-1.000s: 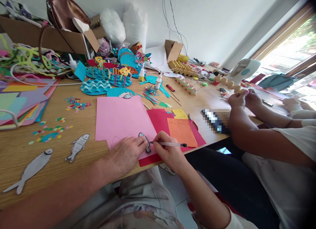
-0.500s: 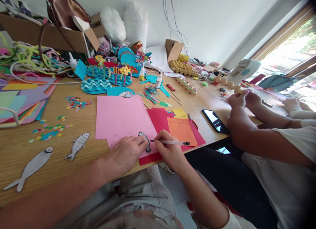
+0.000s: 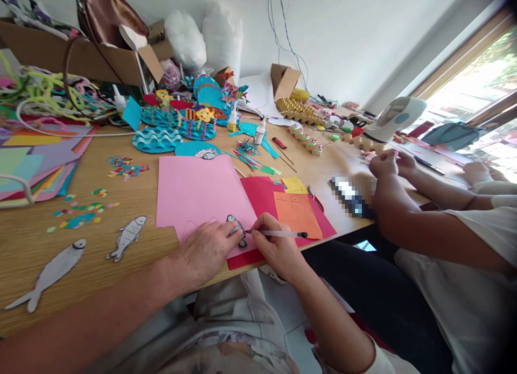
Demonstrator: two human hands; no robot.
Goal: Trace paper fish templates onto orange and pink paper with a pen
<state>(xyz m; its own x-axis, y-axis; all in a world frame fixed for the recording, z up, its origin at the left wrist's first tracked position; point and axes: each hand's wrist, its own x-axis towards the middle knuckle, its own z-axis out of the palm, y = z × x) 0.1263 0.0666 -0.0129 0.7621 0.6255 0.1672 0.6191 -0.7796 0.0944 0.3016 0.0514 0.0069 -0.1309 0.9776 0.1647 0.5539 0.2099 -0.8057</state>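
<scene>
My left hand [image 3: 208, 251] lies flat on a pink sheet of paper [image 3: 202, 188], its fingertips resting on the edge of a small paper fish cutout [image 3: 238, 228]. In my right hand [image 3: 278, 250] is a pen [image 3: 285, 233] with a clear barrel and dark end; its tip is at the right edge of that fish. A curved pencil-like outline shows on the pink sheet beside my left fingers. Two larger grey fish cutouts, one long [image 3: 58, 272] and one shorter [image 3: 128, 237], are on the table to the left. Another fish cutout [image 3: 207, 154] rests at the pink sheet's far edge.
Red paper [image 3: 258, 193] and an orange piece [image 3: 301, 218] lie right of the pink sheet. Confetti [image 3: 83, 215], paper stacks [image 3: 44, 164], blue sea crafts [image 3: 157, 141] and a glue bottle [image 3: 259, 132] surround it. A co-worker's hands [image 3: 385, 164] are at the right, near a phone.
The pen tip has shifted slightly to the left against the fish cutout. My left hand stays in place. At the right, the co-worker's hands have moved a little.
</scene>
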